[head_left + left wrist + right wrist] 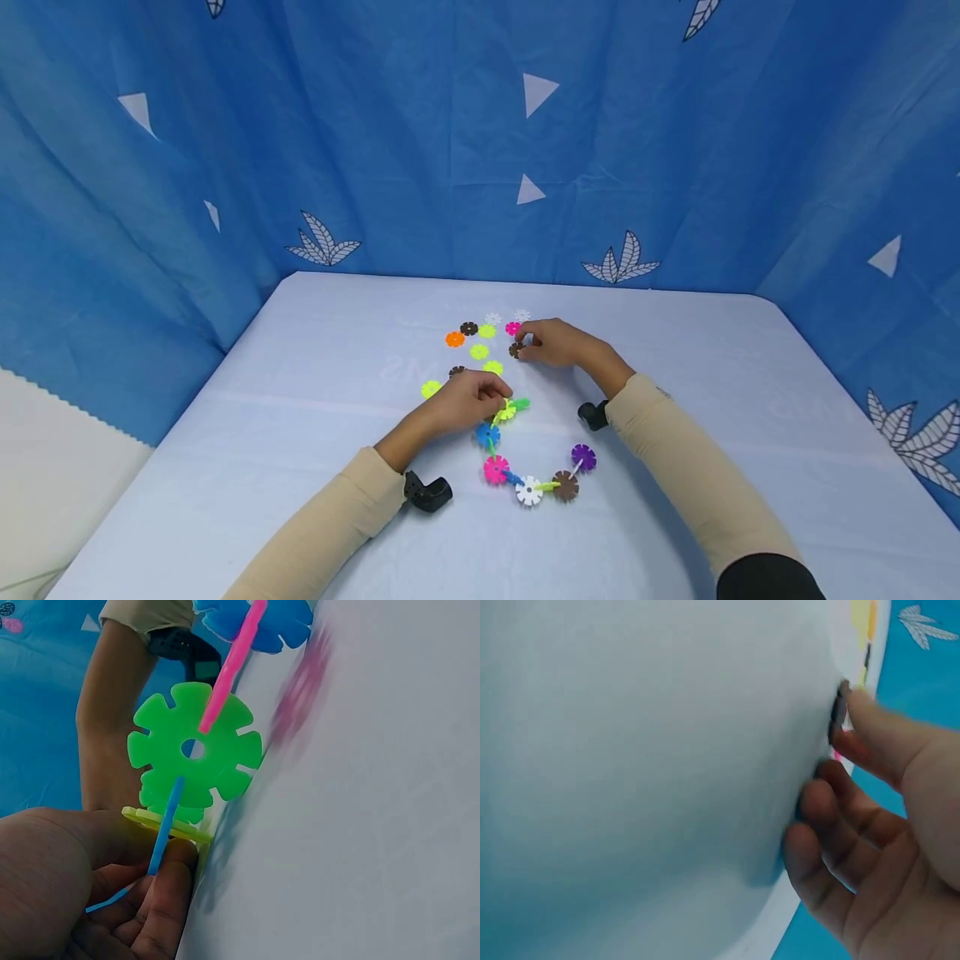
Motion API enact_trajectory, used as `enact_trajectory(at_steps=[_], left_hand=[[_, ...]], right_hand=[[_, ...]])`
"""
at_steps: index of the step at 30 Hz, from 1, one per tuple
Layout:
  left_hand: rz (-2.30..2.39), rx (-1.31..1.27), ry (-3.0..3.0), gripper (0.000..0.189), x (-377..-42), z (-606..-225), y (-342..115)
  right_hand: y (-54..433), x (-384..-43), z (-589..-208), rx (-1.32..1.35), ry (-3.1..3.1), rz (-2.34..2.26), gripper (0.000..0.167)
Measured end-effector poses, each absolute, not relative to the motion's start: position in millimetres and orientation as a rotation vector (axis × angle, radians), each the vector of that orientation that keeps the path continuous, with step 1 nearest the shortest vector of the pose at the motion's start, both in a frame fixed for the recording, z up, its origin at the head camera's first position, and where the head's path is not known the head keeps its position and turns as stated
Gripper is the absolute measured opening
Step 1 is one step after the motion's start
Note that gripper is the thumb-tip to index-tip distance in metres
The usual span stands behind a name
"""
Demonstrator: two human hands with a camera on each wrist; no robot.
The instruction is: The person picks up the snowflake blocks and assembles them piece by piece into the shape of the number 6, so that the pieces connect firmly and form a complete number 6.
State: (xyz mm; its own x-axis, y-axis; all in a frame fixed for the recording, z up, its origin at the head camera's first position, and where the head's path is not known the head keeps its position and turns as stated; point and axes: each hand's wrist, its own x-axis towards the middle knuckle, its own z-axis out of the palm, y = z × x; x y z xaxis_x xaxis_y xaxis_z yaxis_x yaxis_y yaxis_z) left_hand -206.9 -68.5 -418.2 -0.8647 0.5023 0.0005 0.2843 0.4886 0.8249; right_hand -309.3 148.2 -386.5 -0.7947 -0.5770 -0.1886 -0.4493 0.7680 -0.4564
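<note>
One curved chain of slotted plastic discs (496, 469) lies on the white table (750, 375), bowed toward the person, with a purple disc (583, 457) ending its right side. At the chain's far left end is the left hand (467, 402); thumb and fingers pinch a yellow-green disc (144, 817) there, a green disc (521, 404) joined just beyond it. Past the chain, the right hand (558, 342) reaches to a loose brown disc (516, 350), thumb and index finger narrowed onto its rim, the other fingers bent; whether that disc is off the table I cannot tell. More loose pieces lie beyond the chain too, among them an orange disc (454, 339) and a pink disc (513, 328).

The step in hand looks to be fetching another piece while the chain's far end is steadied. The next move, as I judge it, calls for bringing the brown disc to that end, turned crosswise so slot meets slot, then a short push with the left hand's pinch firm, lest the chain's other joints twist loose.
</note>
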Motion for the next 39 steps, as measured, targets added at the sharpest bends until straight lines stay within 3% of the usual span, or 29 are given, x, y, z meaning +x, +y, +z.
enact_trajectory(at_steps=[8,27,39], left_hand=[[1.318,0.678,2.495,0.015,-208,-418,-69],[1.295,0.667,2.502,0.015,-207,-418,-70],[1.307,0.693,2.487,0.016,-207,-419,-70]], right_hand=[[148,-304,-382,-0.716,2.641,-0.592,0.014],[187,-236,-391,-0.866,2.641,-0.712,0.021],[205,-207,-388,-0.738,2.534,-0.764,0.01]])
